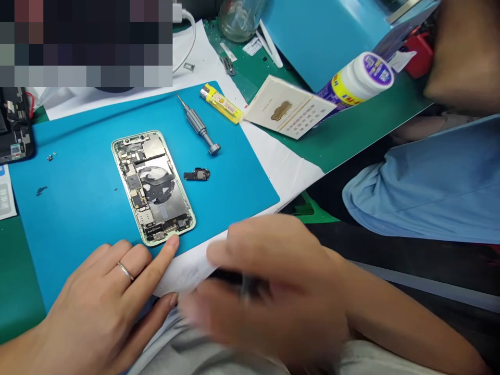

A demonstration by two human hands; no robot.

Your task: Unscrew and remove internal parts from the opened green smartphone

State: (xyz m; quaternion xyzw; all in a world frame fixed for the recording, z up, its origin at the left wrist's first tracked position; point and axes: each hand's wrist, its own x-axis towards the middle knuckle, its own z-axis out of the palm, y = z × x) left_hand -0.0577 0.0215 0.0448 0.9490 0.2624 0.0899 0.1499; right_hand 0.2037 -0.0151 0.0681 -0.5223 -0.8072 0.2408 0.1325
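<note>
1. The opened phone (pixel 156 187) lies flat near the middle of the blue mat (pixel 78 182), inner parts bare and a dark round patch at its centre. Its near end points towards the person.
2. The left grip (pixel 105 291), a bare hand wearing a ring (pixel 125 271), sits just in front of the phone. Its index fingertip touches the near edge; the other fingers curl loosely and the thumb stands apart, so it is not closed around anything.
3. The right grip (pixel 269 291) hangs nearer the person, to the right of the phone and apart from it. Its fingers are bent, but whether they grip something cannot be told.
4. Right of the phone on the mat lie a small black module (pixel 197 174), a grey screwdriver (pixel 199 127) and a yellow lighter (pixel 221 104). Dark scraps (pixel 41 190) lie to the left.
5. Under the mat are white paper (pixel 297 166) and the green worktop (pixel 378 130), which carries a folded card (pixel 287 109), a white-capped bottle (pixel 355 80) and a glass jar (pixel 240 21).
6. Another person in blue clothing (pixel 425 177) sits at the right, cut off by the frame.
7. Pixelation hides the upper left corner; below it, a dark housing (pixel 17 125) is cut off. Motion blurs the right grip, and a greyish patch between its fingers is unreadable.
</note>
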